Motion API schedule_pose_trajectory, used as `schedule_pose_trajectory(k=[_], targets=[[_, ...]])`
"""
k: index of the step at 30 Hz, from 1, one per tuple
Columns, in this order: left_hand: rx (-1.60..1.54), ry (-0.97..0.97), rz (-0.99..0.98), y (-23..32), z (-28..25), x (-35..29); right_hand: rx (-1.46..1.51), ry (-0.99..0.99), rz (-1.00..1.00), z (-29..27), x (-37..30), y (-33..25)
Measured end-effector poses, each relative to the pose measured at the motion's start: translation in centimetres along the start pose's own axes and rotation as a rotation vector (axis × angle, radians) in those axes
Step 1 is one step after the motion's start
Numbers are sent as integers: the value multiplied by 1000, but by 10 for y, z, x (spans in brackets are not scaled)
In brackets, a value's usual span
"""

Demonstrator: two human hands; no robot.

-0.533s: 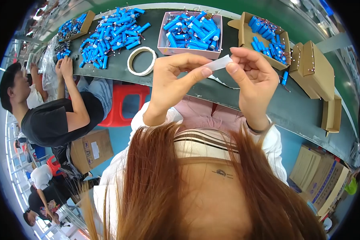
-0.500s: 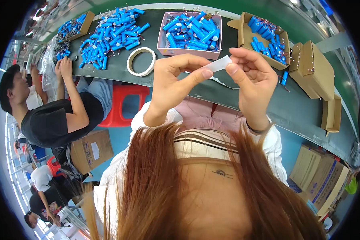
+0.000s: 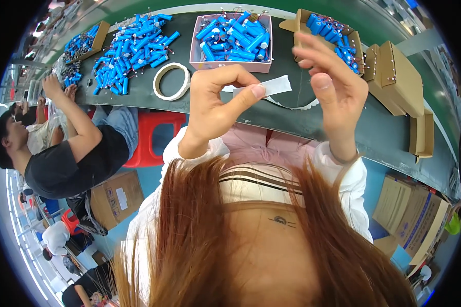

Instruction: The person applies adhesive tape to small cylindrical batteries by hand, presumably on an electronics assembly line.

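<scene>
Between the thumb and index finger of my left hand [image 3: 220, 100] is a short piece of white tape [image 3: 278, 86], its free end pointing right. My right hand [image 3: 343, 97] is raised to the right of it, fingers apart, holding nothing. Behind both hands a pink box [image 3: 231, 66] holds many blue cylindrical battery packs [image 3: 235, 38] with thin wires. A white tape roll [image 3: 157, 84] lies on the table left of my left hand. Below the held piece, a narrow white strip [image 3: 298, 108] curls along the table edge, partly covered by my left hand.
A loose heap of blue battery packs [image 3: 133, 51] lies at the back left. At the right stand an open cardboard box [image 3: 357, 42] of packs and brown cartons [image 3: 394, 84]. A co-worker [image 3: 61, 158] sits at the left beside a red stool [image 3: 148, 140].
My right hand has let go of the tape piece and moved right and up, its fingers spreading. My left hand keeps hold of the piece. The co-worker's arm has risen.
</scene>
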State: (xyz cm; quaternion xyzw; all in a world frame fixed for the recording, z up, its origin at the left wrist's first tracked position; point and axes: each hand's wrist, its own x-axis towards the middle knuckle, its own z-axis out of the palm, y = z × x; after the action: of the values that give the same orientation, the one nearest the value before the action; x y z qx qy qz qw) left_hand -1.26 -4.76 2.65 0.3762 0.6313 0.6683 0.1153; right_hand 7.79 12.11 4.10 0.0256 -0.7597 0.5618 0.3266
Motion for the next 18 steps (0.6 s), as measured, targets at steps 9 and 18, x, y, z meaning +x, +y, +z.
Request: schedule_pose_trajectory(k=[9, 18], targets=[[139, -112, 119, 1, -3, 4, -138, -316, -50, 8, 10, -6], [203, 14, 79, 2, -2, 7, -210, -202, -151, 10, 9, -8]])
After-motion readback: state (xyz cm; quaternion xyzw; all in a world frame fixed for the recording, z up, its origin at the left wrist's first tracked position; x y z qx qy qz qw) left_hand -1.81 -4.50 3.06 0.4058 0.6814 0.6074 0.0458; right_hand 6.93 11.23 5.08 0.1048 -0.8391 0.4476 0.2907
